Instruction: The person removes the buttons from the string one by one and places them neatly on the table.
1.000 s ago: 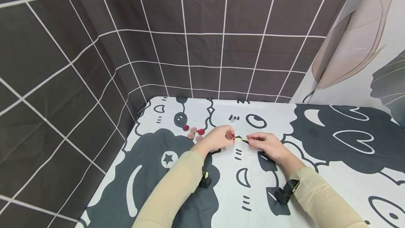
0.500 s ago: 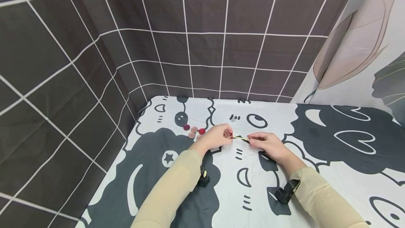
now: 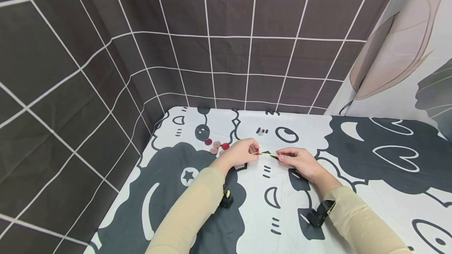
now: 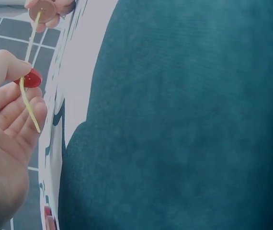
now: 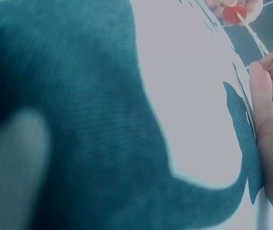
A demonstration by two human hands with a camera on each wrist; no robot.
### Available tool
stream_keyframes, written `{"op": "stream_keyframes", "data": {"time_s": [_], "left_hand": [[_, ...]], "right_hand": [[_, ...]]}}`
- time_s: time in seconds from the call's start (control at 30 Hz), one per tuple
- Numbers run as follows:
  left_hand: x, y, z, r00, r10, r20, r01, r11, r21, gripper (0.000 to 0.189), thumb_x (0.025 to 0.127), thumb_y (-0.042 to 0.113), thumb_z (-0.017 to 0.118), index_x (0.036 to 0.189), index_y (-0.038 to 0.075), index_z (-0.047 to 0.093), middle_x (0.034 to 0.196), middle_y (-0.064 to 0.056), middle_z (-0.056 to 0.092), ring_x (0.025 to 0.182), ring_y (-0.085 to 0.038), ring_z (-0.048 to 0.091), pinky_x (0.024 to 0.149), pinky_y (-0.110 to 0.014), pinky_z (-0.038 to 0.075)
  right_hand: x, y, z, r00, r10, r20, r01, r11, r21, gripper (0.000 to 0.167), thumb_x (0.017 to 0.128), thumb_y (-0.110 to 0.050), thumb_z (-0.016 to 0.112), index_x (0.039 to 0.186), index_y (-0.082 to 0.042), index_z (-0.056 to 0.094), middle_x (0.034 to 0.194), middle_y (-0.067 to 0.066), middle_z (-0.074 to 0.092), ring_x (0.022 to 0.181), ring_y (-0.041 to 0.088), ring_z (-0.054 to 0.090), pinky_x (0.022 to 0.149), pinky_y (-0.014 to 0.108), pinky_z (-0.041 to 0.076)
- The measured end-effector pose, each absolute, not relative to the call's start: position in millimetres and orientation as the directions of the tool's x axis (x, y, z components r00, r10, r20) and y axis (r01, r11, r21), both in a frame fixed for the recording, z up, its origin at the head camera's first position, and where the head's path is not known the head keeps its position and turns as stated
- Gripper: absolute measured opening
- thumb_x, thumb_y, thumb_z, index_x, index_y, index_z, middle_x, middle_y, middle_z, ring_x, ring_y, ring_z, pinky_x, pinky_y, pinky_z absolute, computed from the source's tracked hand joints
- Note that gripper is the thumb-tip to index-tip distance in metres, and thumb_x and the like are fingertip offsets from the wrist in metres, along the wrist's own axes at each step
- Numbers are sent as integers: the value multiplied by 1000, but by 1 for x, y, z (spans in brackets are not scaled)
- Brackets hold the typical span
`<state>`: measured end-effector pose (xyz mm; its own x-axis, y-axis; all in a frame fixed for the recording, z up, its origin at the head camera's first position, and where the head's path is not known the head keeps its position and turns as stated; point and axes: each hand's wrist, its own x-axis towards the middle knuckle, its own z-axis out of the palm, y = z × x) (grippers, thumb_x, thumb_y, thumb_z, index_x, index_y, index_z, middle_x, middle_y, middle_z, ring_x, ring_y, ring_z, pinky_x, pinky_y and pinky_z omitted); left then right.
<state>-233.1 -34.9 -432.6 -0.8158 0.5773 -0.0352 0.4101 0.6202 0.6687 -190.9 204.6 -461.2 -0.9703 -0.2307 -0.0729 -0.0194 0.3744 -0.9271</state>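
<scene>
My left hand [image 3: 243, 150] pinches a round red button [image 4: 32, 78] between thumb and fingers. A thin yellow string [image 4: 29, 103] passes through the button, and its loose end hangs over the left fingers. The string runs taut across to my right hand [image 3: 297, 162], whose fingertips pinch a dull pink button [image 4: 42, 11] on the string. In the right wrist view, the right hand's curled fingers mostly hide that button, and a short piece of string shows near them. Both hands are held close together above the patterned cloth.
Left of my left hand lie several loose buttons: a dark red one [image 3: 208, 142], a bright red one [image 3: 225, 146], pink ones [image 3: 217, 144]. The black-and-white cloth [image 3: 282, 214] covers the surface. A dark gridded curtain [image 3: 226, 54] hangs behind and at left.
My left hand has shifted slightly left with the red button, and more string shows between the hands. A bit of string end now shows left of the button. The right hand is nearly still.
</scene>
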Motion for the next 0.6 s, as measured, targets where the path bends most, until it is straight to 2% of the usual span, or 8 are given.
{"op": "stream_keyframes", "data": {"time_s": [0.37,0.6], "left_hand": [[-233,-40,-434,-821,570,-35,405,625,667,23,81,12,68,102,10,58,87,4,59,81,-9,54,79,-21,44],[-234,-43,-437,-825,564,-26,403,620,673,24,80,10,68,101,11,58,88,4,58,81,-9,53,78,-22,44]], "right_hand": [[-191,205,-461,-966,-246,-72,-18,343,-939,47,85,-27,70,118,4,61,113,16,63,95,8,61,81,17,45],[-189,204,-459,-969,-240,-66,-29,375,-927,46,85,-30,69,118,2,62,113,14,64,98,8,59,83,16,43]]}}
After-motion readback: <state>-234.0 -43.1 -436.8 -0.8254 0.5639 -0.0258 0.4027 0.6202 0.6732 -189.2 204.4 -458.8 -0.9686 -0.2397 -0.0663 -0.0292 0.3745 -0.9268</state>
